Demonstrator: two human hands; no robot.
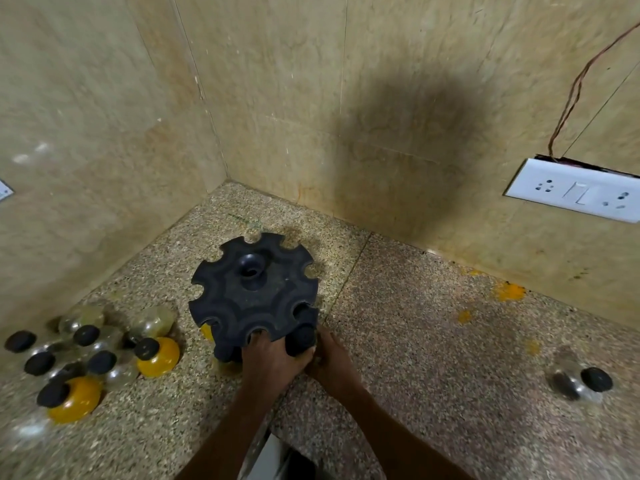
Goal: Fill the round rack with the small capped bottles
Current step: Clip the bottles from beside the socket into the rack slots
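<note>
The black round rack (254, 292) with notched slots around its rim stands on the speckled stone counter (415, 341) near the wall corner. My left hand (268, 358) grips the rack's near edge, fingers in a notch. My right hand (334, 362) holds a small bottle with a black cap (302, 337) against the near right slot; its body is mostly hidden between my hands. Another capped bottle (221, 351) with yellow liquid hangs at the rack's near left. Several loose bottles (100, 360), clear or orange, all black-capped, are clustered at the left.
Two clear capped bottles (585, 381) rest on the counter at the right. A white socket plate (575, 192) with a loose wire (571, 98) is on the right wall. Yellow stains (509, 292) mark the counter. The counter's front edge (277, 455) is between my forearms.
</note>
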